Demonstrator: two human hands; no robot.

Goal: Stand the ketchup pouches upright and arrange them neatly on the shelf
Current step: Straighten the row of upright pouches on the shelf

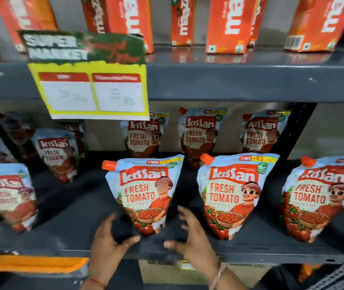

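Note:
Several Kissan ketchup pouches stand upright on the dark grey shelf (66, 233), in a front row and a back row. The middle front pouch (146, 191), with an orange cap at its top left, stands just in front of my hands. My left hand (112, 245) is open to the left of its base, fingers spread, not touching it. On the other side of the base my right hand (190, 233) is open too, a little apart from the pouch. Another front pouch (229, 195) stands to the right, and a third (317, 197) further right.
A yellow price card (91, 91) hangs from the upper shelf edge (229, 82). Orange juice cartons (227, 24) stand on that upper shelf. A black upright post (292, 132) crosses the right side. More pouches (7, 195) stand at the left.

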